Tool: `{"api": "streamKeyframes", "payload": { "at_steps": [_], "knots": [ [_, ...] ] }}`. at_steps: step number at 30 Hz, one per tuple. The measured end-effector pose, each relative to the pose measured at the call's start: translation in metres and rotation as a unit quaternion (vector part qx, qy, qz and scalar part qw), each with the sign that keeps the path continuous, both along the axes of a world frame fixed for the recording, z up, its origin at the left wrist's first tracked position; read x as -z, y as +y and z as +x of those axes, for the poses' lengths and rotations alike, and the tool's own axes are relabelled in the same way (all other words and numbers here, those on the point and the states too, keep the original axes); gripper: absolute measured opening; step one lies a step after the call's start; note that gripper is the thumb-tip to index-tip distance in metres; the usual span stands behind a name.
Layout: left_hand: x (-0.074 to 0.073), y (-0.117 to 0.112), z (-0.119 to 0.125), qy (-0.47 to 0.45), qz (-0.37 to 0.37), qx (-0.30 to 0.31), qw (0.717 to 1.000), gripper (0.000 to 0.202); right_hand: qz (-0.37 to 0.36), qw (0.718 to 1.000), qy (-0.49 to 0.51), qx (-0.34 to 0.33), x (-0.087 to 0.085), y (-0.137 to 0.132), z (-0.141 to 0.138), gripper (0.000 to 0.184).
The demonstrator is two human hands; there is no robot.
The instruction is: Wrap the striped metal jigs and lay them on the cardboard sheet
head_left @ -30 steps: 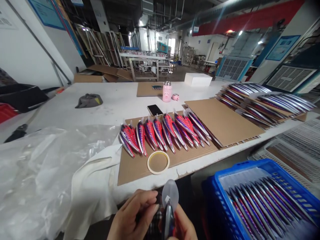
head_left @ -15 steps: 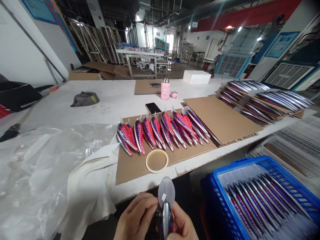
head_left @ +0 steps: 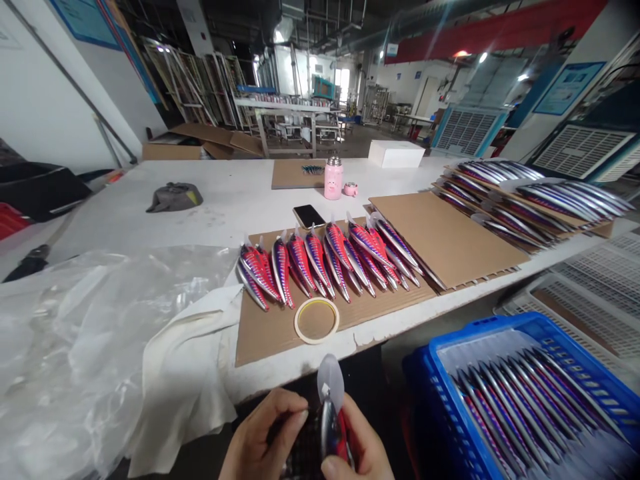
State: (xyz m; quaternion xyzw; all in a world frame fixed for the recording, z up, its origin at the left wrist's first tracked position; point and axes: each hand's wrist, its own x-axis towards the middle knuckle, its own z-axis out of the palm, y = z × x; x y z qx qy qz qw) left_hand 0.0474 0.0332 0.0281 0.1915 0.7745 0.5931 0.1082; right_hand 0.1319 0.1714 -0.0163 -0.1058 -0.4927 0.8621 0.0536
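Note:
Low in the view, both my hands hold one fishing lure (head_left: pixel 331 420) upright, its clear plastic lip pointing up. My left hand (head_left: pixel 260 440) pinches its left side with curled fingers. My right hand (head_left: pixel 357 450) wraps round its red and silver body from the right. Just beyond, on a cardboard sheet (head_left: pixel 265 333) at the table's front edge, lies a row of several red, purple and silver lures (head_left: pixel 325 260). A roll of masking tape (head_left: pixel 317 321) lies flat in front of them.
A blue crate (head_left: pixel 450 347) of lures stands at my lower right. Stacked cardboard trays of lures (head_left: pixel 530 200) fill the table's right end, beside a bare cardboard sheet (head_left: pixel 445 240). Clear plastic film (head_left: pixel 75 327) and white cloth (head_left: pixel 185 373) cover the left. A phone (head_left: pixel 309 216) and pink bottle (head_left: pixel 333 180) sit further back.
The lure has turned slightly in my hands, showing more of its red side. My left fingers have slid a little down its body. The view shifted a little.

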Motion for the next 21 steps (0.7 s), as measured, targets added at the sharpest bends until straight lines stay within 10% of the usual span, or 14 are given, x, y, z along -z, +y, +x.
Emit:
{"api": "streamKeyframes", "payload": {
  "at_steps": [7,13,21],
  "knots": [
    [-0.004,0.019,0.006,-0.229,0.124,-0.034,0.965,0.025,0.225,0.972,-0.058,0.044,0.017,0.008,0.012,0.064],
    [0.009,0.018,0.004,-0.227,0.159,-0.031,0.96,0.025,0.235,0.971,-0.04,0.033,0.019,0.006,0.009,0.063],
    [-0.002,0.009,-0.008,0.077,0.004,0.06,0.995,0.011,0.131,0.991,0.001,-0.018,0.013,0.001,0.0,0.072]
  ]
}}
